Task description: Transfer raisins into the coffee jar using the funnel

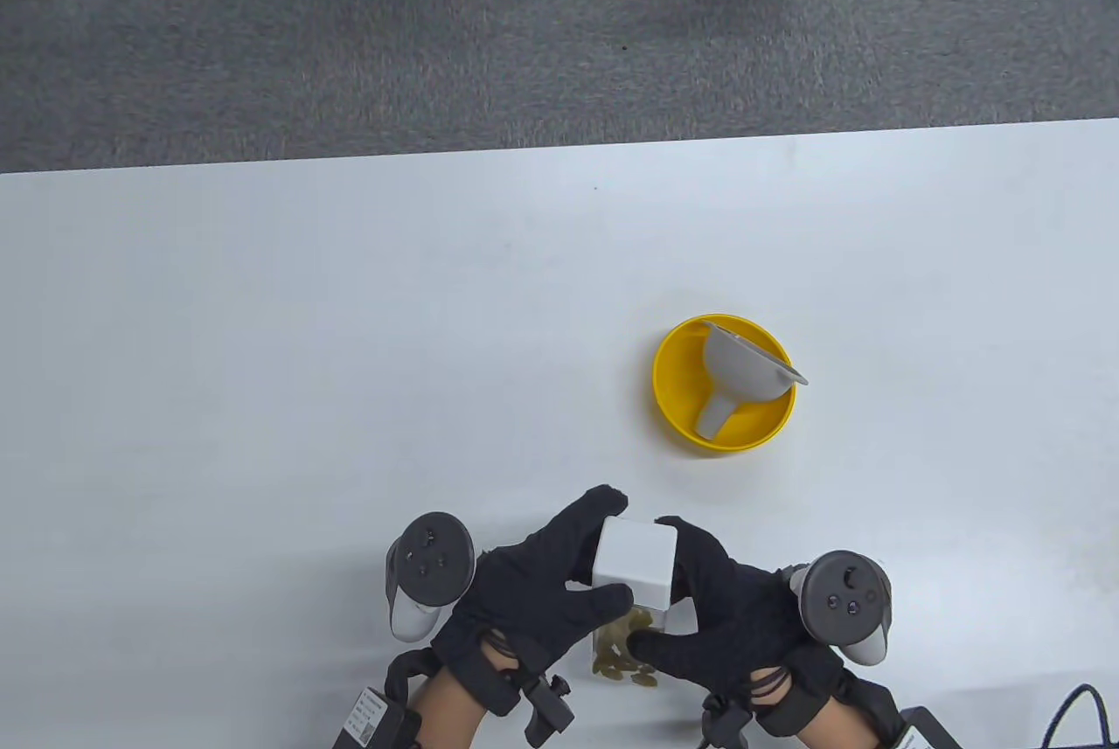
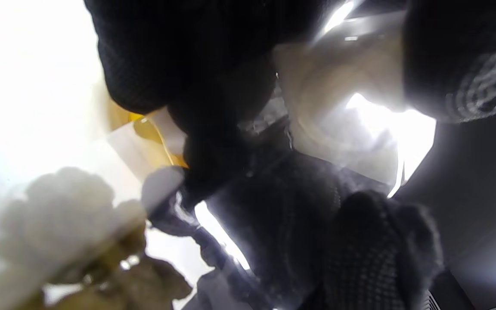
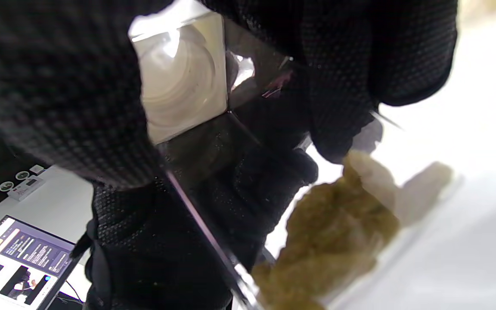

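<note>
Both hands, left hand (image 1: 533, 587) and right hand (image 1: 712, 618), are wearing black knit gloves with grey trackers (image 1: 428, 574). They are showing off a clear jar (image 1: 631, 620) with a white square lid (image 1: 635, 564), greenish-gold raisins (image 1: 622, 653) glinting inside. Towards one o'clock a bright yellow bowl (image 1: 677, 421) is cradling a pale grey funnel (image 1: 743, 369) on the white table (image 1: 306, 347).
</note>
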The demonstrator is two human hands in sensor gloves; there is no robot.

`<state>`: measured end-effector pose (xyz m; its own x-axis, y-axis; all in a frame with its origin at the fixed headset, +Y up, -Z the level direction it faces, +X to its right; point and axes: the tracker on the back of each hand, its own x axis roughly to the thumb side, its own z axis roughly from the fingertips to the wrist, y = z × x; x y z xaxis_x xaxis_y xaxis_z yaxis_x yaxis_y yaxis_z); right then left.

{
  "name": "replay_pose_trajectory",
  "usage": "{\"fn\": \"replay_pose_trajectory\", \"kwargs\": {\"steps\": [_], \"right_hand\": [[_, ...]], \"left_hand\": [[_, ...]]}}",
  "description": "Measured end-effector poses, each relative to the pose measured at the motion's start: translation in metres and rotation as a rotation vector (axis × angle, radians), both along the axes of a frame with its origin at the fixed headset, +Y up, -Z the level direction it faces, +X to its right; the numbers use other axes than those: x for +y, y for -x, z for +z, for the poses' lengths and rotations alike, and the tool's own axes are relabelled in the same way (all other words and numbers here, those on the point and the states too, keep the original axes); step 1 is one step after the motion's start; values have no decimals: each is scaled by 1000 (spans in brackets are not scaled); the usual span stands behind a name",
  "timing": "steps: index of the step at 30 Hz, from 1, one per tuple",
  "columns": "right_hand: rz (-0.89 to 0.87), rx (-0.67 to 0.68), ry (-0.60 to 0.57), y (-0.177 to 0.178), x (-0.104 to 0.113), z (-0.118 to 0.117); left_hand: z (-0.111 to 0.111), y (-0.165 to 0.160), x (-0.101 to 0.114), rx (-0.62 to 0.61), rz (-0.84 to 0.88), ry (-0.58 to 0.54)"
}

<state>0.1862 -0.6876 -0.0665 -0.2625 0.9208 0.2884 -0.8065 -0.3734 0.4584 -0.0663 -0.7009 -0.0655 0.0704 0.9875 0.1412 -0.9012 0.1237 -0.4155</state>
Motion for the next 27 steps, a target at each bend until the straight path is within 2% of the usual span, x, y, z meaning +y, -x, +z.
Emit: {"fn": "replay_pose_trajectory", "kwargs": {"steps": [4, 9, 11, 16, 21, 27], "right_hand": [[47, 1, -39, 2, -1, -3], [59, -63, 52, 3, -11, -10], [60, -73, 92, 1, -16, -11], [87, -94, 74, -10, -18, -17], [108, -108, 50, -15, -17, -20], [176, -179, 52, -14, -18, -25]], "left_hand": [[-3, 3, 4, 15, -59, -22], [-2, 19, 22, -2, -299, -80], [-1, 34, 30, 65, -368, -93], [9, 82, 43, 295, -681, -165], [19, 121, 33, 469, -914, -162], [29, 137, 20, 603, -1133, -214]]}}
